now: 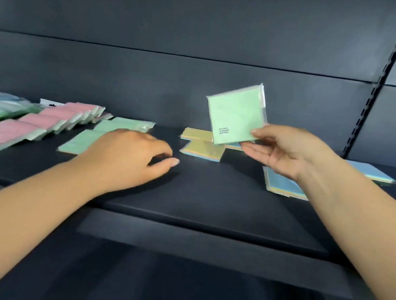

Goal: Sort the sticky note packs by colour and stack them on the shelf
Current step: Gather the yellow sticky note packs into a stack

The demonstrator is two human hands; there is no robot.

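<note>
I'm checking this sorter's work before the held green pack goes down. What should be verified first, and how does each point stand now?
1. Grip: right hand pinches the green pack at its lower corner, clear of the shelf: ok.
2. Colour match: green row lies to the left, beside the pink row: ok.
3. Path: left hand hovers over the green row's near end: not ok.
4. Left hand free: holds nothing: ok.
5. Green row's alignment: partly hidden by the left hand: cannot tell.
</note>
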